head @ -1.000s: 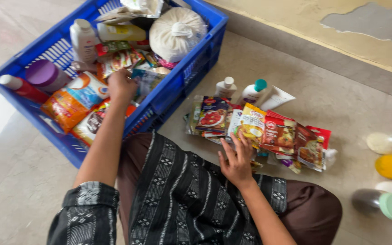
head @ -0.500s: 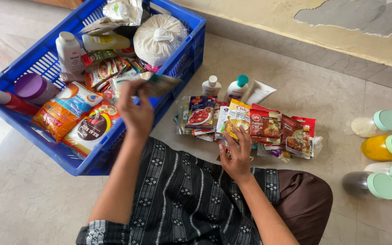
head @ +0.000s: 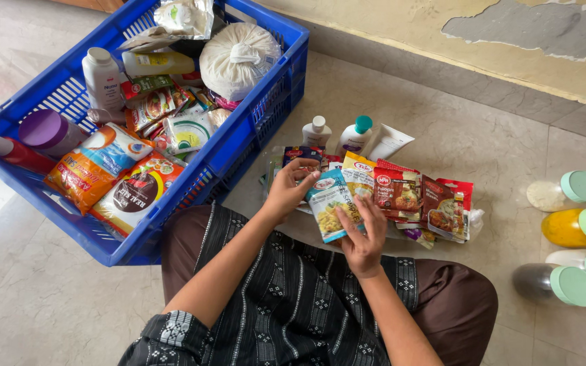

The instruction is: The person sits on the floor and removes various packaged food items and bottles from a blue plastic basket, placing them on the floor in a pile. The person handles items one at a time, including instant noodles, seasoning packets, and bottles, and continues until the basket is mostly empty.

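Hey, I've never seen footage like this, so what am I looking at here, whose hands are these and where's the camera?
There is no machine: the camera is worn on a person's head and looks down at their own two hands as they sit on a tiled floor. The left hand and right hand together hold a light blue food packet. Just beyond it lies a pile of sachets, with small bottles behind. A blue crate of groceries stands to the left, and green-lidded jars lie to the right.
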